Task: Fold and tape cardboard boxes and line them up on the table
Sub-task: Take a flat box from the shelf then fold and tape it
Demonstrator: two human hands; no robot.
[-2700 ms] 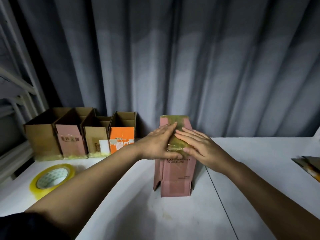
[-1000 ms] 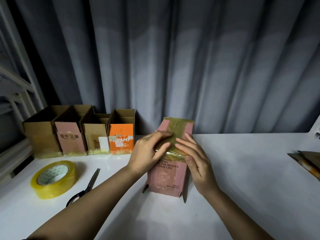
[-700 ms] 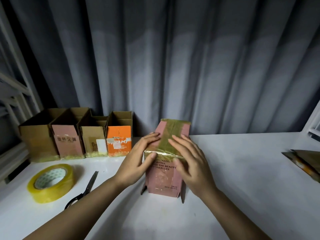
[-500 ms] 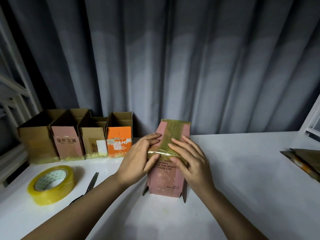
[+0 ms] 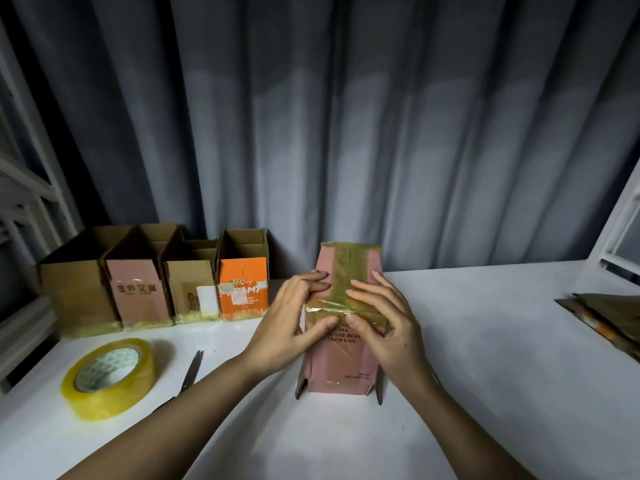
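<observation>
A pink cardboard box (image 5: 341, 368) stands upside down at the middle of the white table (image 5: 485, 375), its lower flaps splayed on the surface. Yellowish tape (image 5: 346, 271) runs along its closed top and down the near face. My left hand (image 5: 294, 320) lies against the box's left side, fingers straight on the tape, thumb pressing the near face. My right hand (image 5: 384, 323) lies flat on the right side, thumb pressing the tape's end. A row of several open-topped boxes (image 5: 156, 282) stands at the back left.
A yellow tape roll (image 5: 107, 377) lies at the front left with scissors (image 5: 192, 370) beside it. Flattened cardboard (image 5: 609, 320) lies at the right edge. A grey curtain hangs behind the table. White frames stand at both sides.
Both hands have slid a little down and apart over the tape on the box, thumbs now on the near face. The box stays in place; my view has shifted slightly.
</observation>
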